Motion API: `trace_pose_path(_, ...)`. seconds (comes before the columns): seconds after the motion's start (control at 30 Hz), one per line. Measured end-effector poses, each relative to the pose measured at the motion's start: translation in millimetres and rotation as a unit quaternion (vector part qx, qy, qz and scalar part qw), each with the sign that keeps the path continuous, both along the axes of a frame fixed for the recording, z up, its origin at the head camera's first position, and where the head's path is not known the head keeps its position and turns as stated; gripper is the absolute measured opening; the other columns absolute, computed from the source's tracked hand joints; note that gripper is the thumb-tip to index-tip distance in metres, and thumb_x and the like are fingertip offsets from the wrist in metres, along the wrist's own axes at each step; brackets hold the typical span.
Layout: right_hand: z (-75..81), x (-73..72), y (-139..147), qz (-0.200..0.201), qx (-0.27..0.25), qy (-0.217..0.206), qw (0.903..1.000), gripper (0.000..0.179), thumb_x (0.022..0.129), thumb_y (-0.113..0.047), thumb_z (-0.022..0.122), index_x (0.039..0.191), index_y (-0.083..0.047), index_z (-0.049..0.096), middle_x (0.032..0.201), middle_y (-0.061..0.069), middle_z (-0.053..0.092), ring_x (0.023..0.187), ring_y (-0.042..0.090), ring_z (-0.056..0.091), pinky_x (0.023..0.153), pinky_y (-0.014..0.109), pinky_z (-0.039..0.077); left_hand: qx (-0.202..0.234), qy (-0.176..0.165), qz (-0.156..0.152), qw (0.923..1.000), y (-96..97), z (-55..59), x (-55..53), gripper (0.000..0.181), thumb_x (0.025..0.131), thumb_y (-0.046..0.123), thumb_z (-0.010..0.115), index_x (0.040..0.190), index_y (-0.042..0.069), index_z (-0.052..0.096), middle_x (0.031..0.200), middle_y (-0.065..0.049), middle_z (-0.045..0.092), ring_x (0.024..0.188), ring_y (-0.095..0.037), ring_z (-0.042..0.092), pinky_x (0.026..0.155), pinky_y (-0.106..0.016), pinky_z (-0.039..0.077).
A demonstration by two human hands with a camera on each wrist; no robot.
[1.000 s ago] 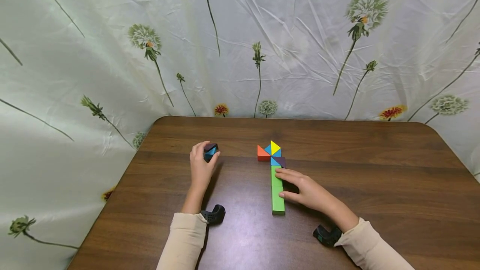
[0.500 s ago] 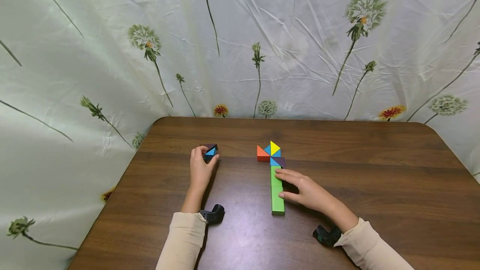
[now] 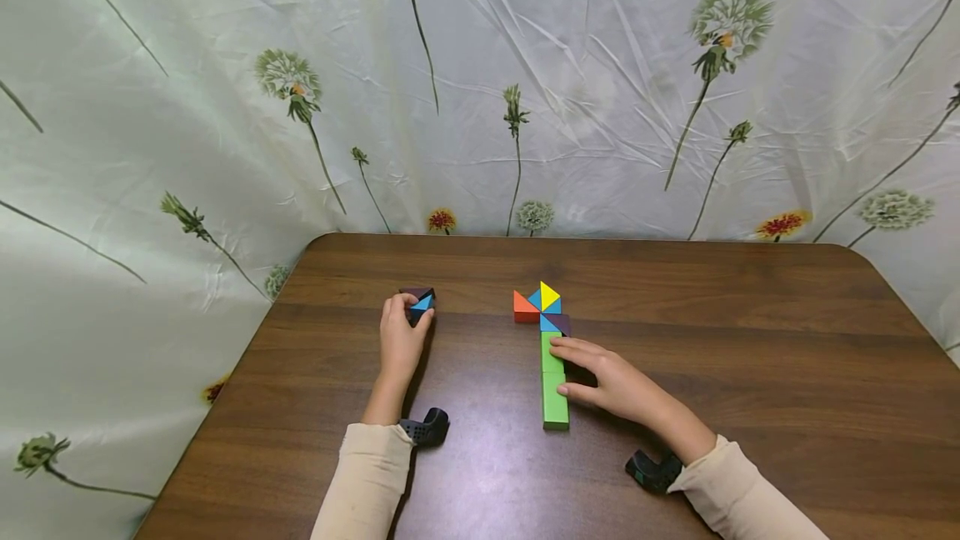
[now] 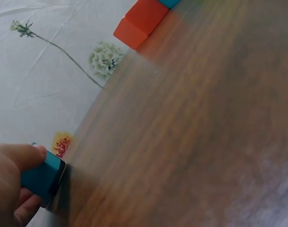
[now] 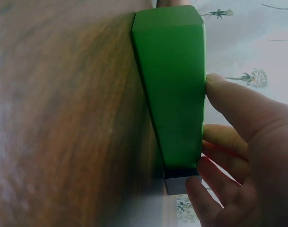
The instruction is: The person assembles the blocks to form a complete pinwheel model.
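At the left of the head view, my left hand pinches a blue triangular block between thumb and fingers. A dark purple triangular block lies right behind it, partly covered by the fingertips. The left wrist view shows the blue block under the thumb. My right hand rests its fingertips on two green rectangular blocks laid end to end. Beyond them sit a blue triangle and a dark purple triangle, then a yellow triangle and an orange-red triangle.
The brown wooden table ends at a pale floral curtain at the back and left. Each wrist wears a black device, one on the left and one on the right.
My left fingers have drawn slightly back from the dark purple block, which now shows more, and grip the blue block. My right hand and the green blocks stay put.
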State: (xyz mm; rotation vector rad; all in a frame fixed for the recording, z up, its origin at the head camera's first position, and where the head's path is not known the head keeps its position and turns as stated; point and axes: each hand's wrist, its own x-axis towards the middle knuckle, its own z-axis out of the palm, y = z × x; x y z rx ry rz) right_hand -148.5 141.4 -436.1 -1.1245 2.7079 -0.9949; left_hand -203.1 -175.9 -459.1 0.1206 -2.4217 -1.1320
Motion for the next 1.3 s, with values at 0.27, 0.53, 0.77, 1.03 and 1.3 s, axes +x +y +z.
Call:
trace_pose_path(0.27,-0.6,-0.6,0.6,0.001,0.002,0.000,1.0000,0.058,0.086,-0.040,0.058,0.129,-0.004,0.048,0.136,0.005,0.041,0.124,0.023,0.036,0.096,0.042,0.034,0.006,0.035,-0.034,0.9988,7.3,8.5,2.1,0.026,0.078,0.006,0.069,0.097,-0.002,0.053,0.095,-0.016,0.050,0.087,-0.029,0.053,0.078,-0.037,0.046)
trace_pose_path(0.53,0.7,-0.6,0.8,0.002,0.002,-0.004,1.0000,0.058,0.086,-0.040,0.058,0.130,-0.004,0.047,0.136,0.005,0.040,0.124,0.023,0.036,0.096,0.042,0.034,0.015,0.060,-0.069,0.9957,21.9,18.0,4.6,0.031,0.074,0.001,0.072,0.099,-0.005,0.054,0.094,-0.016,0.051,0.087,-0.028,0.054,0.078,-0.036,0.047)
trace_pose_path(0.77,0.8,-0.1,1.1,0.002,0.003,-0.005,1.0000,0.058,0.086,-0.040,0.058,0.130,-0.004,0.047,0.137,0.005,0.040,0.124,0.023,0.036,0.096,0.042,0.034,0.028,0.044,-0.101,0.9935,37.9,21.9,7.5,0.040,0.073,0.001,0.073,0.105,-0.007,0.050,0.101,-0.017,0.049,0.090,-0.028,0.055,0.080,-0.031,0.047)
trace_pose_path(1.03,0.9,0.1,0.6,0.002,0.000,-0.003,1.0000,0.057,0.085,-0.039,0.059,0.129,-0.003,0.048,0.136,0.005,0.041,0.124,0.023,0.036,0.096,0.042,0.034,0.054,0.060,-0.130,0.9882,50.8,22.8,10.4,0.035,0.069,-0.002,0.075,0.095,-0.008,0.052,0.104,-0.017,0.045,0.093,-0.027,0.056,0.081,-0.026,0.047)
trace_pose_path(1.3,1.1,0.5,0.7,-0.001,0.001,-0.007,1.0000,0.058,0.085,-0.041,0.058,0.129,-0.003,0.048,0.136,0.004,0.040,0.124,0.023,0.036,0.096,0.042,0.034,0.043,0.061,-0.156,0.9850,63.5,19.6,13.0,0.031,0.070,0.001,0.075,0.095,-0.007,0.058,0.101,-0.015,0.051,0.091,-0.027,0.057,0.080,-0.027,0.048)
